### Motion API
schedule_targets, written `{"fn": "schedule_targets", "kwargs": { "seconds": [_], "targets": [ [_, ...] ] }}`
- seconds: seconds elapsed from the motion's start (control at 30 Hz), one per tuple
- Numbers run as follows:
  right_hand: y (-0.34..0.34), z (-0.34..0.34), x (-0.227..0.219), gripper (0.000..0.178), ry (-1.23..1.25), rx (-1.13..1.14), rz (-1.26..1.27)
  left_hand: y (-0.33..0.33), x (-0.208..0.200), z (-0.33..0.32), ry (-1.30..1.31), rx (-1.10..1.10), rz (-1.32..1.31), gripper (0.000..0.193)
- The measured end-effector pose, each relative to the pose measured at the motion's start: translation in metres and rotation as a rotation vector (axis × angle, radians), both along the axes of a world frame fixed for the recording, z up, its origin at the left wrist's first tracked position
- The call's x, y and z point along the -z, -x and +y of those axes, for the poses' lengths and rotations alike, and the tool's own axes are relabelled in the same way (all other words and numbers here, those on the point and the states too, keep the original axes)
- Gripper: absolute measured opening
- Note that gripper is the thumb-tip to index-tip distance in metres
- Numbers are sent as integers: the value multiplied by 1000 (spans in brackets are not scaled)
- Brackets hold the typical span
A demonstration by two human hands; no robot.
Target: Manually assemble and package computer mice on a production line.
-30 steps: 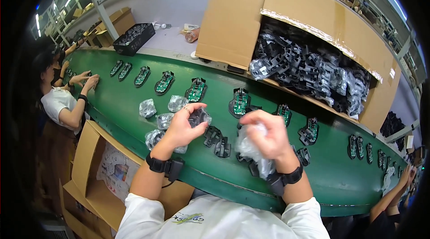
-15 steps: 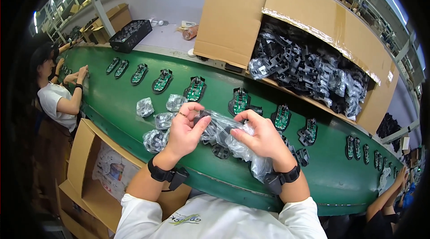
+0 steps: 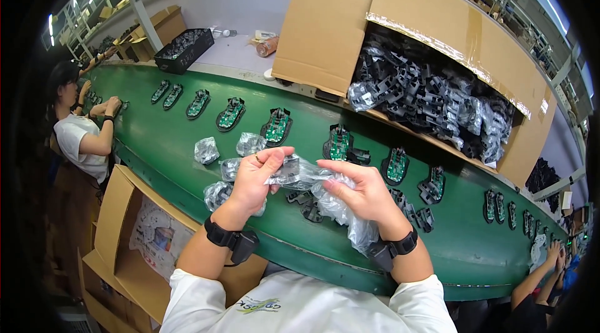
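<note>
Seen from above, a person's two bare hands meet over a long green conveyor belt point(image 3: 187, 145) that curves across the view. The left hand point(image 3: 255, 178) has its grip closed, thumb and fingertips pinching one end of a crinkled clear plastic bag point(image 3: 306, 177). A dark plastic part shows through the bag near that pinch. The right hand point(image 3: 362, 194) is also closed on the bag, its fingers gathering the loose plastic, which trails down past the right wrist. The bag is held just above the belt, between the two hands. Each wrist wears a black strap.

On the belt under the hands lie small black plastic parts point(image 3: 306, 207). To the left rest a few crumpled clear bags point(image 3: 207, 150). Farther back, a row of black holders with green circuit boards point(image 3: 277, 125) runs along the belt, spaced apart.

Behind the belt stands a large open cardboard box point(image 3: 350, 20) filled with bagged black plastic parts point(image 3: 431, 95). A smaller cardboard box point(image 3: 115, 208) sits at the person's lower left, beside the belt. At far left another person in a white shirt point(image 3: 78, 136) works at the belt, and another worker's hands point(image 3: 553, 255) reach in at far right.
</note>
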State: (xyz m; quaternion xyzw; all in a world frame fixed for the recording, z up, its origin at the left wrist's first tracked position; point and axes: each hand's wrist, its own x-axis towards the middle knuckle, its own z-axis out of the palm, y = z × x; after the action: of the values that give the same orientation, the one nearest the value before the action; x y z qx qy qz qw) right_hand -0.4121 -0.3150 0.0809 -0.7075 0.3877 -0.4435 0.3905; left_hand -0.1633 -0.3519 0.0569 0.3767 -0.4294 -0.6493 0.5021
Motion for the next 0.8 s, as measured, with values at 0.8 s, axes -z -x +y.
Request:
{"fn": "schedule_targets", "kwargs": {
  "seconds": [0.8],
  "targets": [
    [-16, 12, 12, 27, 286, 308, 454, 5, -13, 18, -5, 66, 58, 36]
  ]
}}
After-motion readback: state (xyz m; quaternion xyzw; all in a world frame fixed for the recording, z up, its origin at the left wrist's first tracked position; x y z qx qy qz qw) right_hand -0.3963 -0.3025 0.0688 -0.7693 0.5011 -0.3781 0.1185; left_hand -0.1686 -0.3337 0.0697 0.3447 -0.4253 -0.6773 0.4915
